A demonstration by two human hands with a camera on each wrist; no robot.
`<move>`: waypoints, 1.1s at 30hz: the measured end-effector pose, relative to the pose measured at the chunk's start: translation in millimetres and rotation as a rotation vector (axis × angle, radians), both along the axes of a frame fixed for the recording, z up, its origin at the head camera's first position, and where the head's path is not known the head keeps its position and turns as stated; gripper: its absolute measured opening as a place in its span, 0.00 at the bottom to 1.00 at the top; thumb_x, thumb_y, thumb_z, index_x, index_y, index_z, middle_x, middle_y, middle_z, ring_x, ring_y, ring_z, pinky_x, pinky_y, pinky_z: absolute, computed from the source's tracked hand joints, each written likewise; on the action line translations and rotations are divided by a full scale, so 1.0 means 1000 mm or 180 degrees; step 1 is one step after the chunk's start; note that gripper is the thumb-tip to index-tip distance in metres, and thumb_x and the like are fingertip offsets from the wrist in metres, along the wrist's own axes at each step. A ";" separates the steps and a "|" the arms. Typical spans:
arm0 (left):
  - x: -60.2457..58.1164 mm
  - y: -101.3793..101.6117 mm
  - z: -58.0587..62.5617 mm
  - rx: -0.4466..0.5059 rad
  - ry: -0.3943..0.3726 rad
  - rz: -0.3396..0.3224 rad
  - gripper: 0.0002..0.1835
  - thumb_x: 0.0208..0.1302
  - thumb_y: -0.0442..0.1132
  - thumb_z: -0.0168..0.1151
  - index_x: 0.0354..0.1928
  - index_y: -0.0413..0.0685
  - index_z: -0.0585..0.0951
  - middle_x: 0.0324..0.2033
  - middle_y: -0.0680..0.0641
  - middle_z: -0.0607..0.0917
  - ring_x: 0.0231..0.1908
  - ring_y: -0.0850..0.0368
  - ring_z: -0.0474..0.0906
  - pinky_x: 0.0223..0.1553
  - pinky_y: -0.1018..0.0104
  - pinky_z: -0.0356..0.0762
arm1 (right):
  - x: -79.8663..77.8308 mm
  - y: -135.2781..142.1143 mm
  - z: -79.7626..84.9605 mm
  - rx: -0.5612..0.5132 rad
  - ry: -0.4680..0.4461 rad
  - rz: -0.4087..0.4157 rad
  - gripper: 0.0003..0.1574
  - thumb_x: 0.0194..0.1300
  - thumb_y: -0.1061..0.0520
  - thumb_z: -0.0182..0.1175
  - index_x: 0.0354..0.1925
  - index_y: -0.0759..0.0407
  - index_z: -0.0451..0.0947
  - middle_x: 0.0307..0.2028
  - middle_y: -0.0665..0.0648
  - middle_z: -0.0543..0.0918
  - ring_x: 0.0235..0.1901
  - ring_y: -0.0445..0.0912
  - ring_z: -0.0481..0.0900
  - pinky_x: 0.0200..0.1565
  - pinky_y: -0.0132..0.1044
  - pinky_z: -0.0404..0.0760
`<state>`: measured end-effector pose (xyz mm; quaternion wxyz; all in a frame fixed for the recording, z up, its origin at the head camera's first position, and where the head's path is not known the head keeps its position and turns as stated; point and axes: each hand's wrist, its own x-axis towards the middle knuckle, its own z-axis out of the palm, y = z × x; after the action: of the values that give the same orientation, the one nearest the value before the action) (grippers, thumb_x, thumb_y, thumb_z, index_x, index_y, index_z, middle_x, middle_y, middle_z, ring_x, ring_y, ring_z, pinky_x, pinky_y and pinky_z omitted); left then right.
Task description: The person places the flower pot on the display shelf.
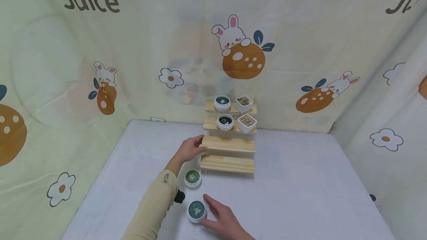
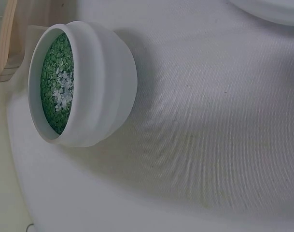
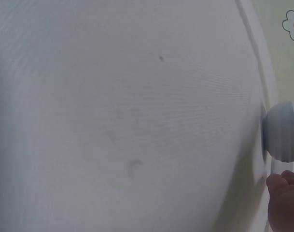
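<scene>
The right hand [image 1: 225, 222] has its thumb and fingers spread apart at the right side of a round white pot filled with blue-green granules [image 1: 197, 210]. The thumb tip overlaps the pot's lower right rim in the head view, and the forefinger points past its upper right side; whether the thumb touches it I cannot tell. The fingers are not closed round it. This pot stands upright on the white-covered table [image 1: 293, 195], nearer the left edge than the right and well apart from the far edge.

The left hand [image 1: 189, 150] grasps a four-step stand of pale slatted wood [image 1: 228, 144] by the left end of its second step from the bottom, thumb at the front corner and fingers at the rear one. The stand is near the table's far edge.

A round white pot of bright green granules [image 1: 192, 177] is upright on the table just beyond the lowest step's front left corner, close to the beige sleeve [image 1: 153, 203]. On each of the two upper steps, a round white pot with dark filling [image 1: 225, 122] sits left of a square white pot with tan-brown filling [image 1: 247, 123].
</scene>
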<state>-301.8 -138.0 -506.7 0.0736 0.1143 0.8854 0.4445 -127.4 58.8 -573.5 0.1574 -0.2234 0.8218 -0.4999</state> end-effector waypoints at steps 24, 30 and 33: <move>0.001 0.001 0.003 -0.0008 -0.0047 0.0035 0.38 0.66 0.49 0.65 0.72 0.40 0.65 0.65 0.40 0.73 0.63 0.47 0.72 0.62 0.58 0.72 | 0.003 -0.015 -0.010 -0.0436 -0.0090 -0.0079 0.47 0.61 0.45 0.69 0.69 0.66 0.65 0.66 0.64 0.71 0.64 0.52 0.71 0.59 0.31 0.74; -0.001 0.002 0.002 -0.0036 -0.0075 0.0064 0.38 0.66 0.49 0.65 0.72 0.42 0.64 0.66 0.40 0.72 0.64 0.47 0.71 0.63 0.58 0.72 | 0.004 -0.018 -0.009 -0.0486 0.0002 -0.0096 0.46 0.60 0.45 0.70 0.67 0.66 0.67 0.64 0.63 0.73 0.62 0.47 0.72 0.58 0.28 0.74; -0.001 0.002 0.001 -0.0044 -0.0080 0.0069 0.37 0.66 0.49 0.65 0.72 0.42 0.64 0.66 0.41 0.72 0.64 0.48 0.71 0.63 0.58 0.71 | 0.002 -0.018 -0.009 -0.0497 0.0043 -0.0108 0.45 0.60 0.46 0.70 0.67 0.67 0.68 0.63 0.64 0.74 0.62 0.47 0.73 0.58 0.29 0.74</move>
<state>-302.3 -136.3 -505.4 0.0807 0.0987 0.8887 0.4404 -125.1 41.2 -582.7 0.1254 -0.2244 0.7850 -0.5636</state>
